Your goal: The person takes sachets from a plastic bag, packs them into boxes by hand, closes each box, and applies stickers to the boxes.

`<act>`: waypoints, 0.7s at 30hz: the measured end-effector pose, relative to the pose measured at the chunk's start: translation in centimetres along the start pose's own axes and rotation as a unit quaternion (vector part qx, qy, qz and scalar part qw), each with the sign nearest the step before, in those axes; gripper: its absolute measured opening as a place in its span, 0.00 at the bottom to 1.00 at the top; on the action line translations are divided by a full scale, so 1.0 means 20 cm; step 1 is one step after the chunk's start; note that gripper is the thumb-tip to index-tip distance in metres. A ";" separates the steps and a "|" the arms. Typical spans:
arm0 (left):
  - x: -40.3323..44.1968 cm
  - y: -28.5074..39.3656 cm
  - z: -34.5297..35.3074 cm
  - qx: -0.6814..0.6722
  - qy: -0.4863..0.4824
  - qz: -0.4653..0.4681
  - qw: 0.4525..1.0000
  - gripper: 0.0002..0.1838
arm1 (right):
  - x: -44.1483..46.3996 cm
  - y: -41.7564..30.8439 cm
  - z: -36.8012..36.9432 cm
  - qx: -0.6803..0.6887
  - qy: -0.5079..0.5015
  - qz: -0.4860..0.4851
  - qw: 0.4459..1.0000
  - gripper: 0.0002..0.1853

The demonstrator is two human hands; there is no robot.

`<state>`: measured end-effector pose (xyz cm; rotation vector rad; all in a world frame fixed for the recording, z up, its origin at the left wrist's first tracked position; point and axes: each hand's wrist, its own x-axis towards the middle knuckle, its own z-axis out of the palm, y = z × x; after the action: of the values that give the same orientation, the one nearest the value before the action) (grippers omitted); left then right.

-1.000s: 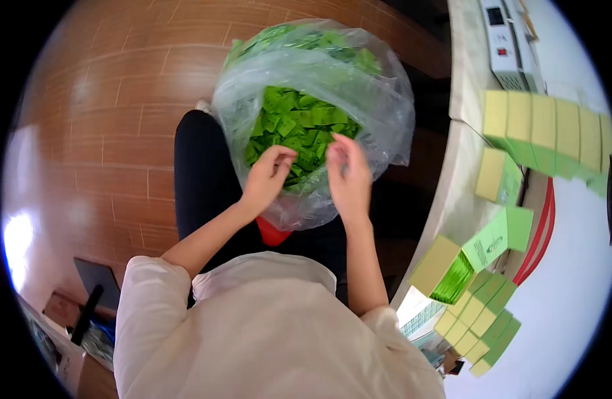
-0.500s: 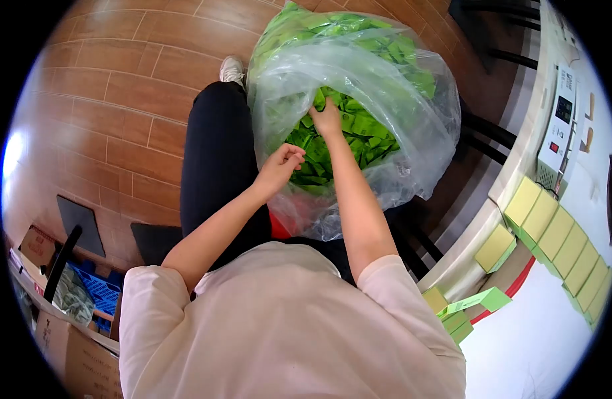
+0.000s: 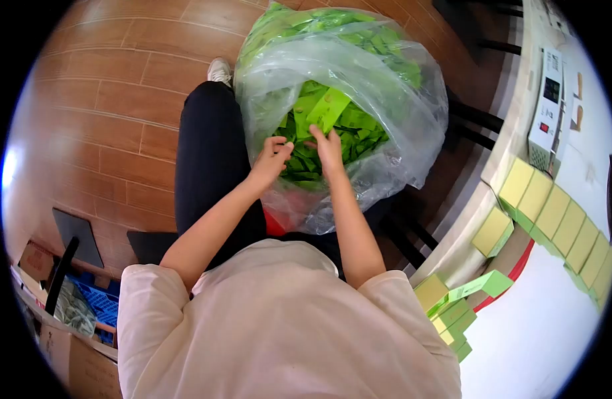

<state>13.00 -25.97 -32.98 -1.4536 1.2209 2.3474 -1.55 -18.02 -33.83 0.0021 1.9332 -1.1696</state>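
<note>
A large clear plastic bag (image 3: 266, 113) full of flat green packets (image 3: 362, 136) stands in front of me, its mouth open towards me. My right hand (image 3: 328, 149) is inside the mouth, thumb and fingers closed on the lower end of a bright green packet (image 3: 331, 108) that lies above the darker pile. Just left of it, my left hand (image 3: 271, 159) is at the bag's near left rim. Its fingers are loosely bent and apart, and I see nothing in them.
On the right, a white table (image 3: 518, 332) carries a row of yellow-green boxes (image 3: 552, 211) and a white device (image 3: 548, 110) with a red switch. Chair legs (image 3: 475, 116) stand between bag and table. A blue crate (image 3: 97, 299) and a cardboard box (image 3: 77, 362) are at lower left.
My right hand has drawn back towards me from the pile with a green packet. My left hand's fingers have spread somewhat. The whole view has shifted slightly.
</note>
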 end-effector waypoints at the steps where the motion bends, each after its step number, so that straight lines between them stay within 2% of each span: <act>1: -0.02 0.02 0.01 0.001 -0.007 0.004 1.000 0.30 | -0.10 -0.01 -0.02 0.044 -0.005 -0.002 0.999 0.17; 3: -0.09 0.11 0.03 -0.052 -0.043 -0.091 0.994 0.33 | -0.31 -0.02 -0.04 0.018 -0.035 -0.035 0.999 0.18; 5: -0.16 0.14 0.05 -0.052 -0.053 -0.085 0.994 0.35 | -0.51 -0.04 -0.02 -0.013 -0.069 -0.040 0.997 0.17; 7: -0.21 0.15 0.05 -0.076 -0.130 -0.074 0.986 0.33 | -0.58 0.04 -0.01 -0.016 -0.070 -0.088 0.994 0.19; 8: -0.24 0.11 0.06 -0.087 -0.110 -0.031 0.990 0.28 | -0.60 0.05 -0.03 -0.013 -0.062 -0.094 0.994 0.19; 9: -0.24 0.06 0.08 -0.080 -0.115 -0.026 0.990 0.28 | -0.62 0.06 -0.05 -0.049 -0.084 -0.095 0.991 0.21; 10: -0.25 0.03 0.09 0.000 -0.097 0.103 0.990 0.26 | -0.64 0.03 -0.06 -0.084 -0.105 -0.096 0.986 0.22; 11: -0.25 0.00 0.09 0.079 -0.078 0.231 0.967 0.23 | -0.67 0.01 -0.06 -0.077 -0.098 -0.102 0.987 0.22; 12: -0.27 -0.02 0.10 0.094 -0.053 0.264 0.958 0.20 | -0.70 -0.02 -0.07 -0.149 -0.101 -0.140 0.974 0.23; 13: -0.29 -0.02 0.11 0.101 -0.060 0.271 0.955 0.20 | -0.73 -0.04 -0.08 -0.221 -0.101 -0.176 0.954 0.23; 14: -0.31 0.00 0.12 0.092 -0.037 0.276 0.956 0.20 | -0.76 -0.05 -0.07 -0.216 -0.092 -0.183 0.955 0.23; 16: -0.36 0.02 0.15 0.089 -0.023 0.285 0.954 0.20 | -0.83 -0.04 -0.05 -0.188 0.016 -0.262 0.947 0.23; 17: -0.39 0.03 0.17 0.114 -0.009 0.283 0.952 0.20 | -0.85 -0.03 -0.04 -0.184 0.025 -0.265 0.946 0.23; 19: -0.45 0.01 0.22 0.143 -0.002 0.286 0.947 0.20 | -0.90 -0.02 -0.04 -0.119 0.081 -0.149 0.978 0.26; 21: -0.51 -0.02 0.29 0.147 -0.006 0.330 0.933 0.20 | -0.96 -0.02 -0.05 -0.065 0.124 -0.166 0.976 0.28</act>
<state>14.59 -18.82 -23.86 -1.0322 2.2188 2.3523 9.87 -9.89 -20.55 -0.2667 2.2909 -1.3056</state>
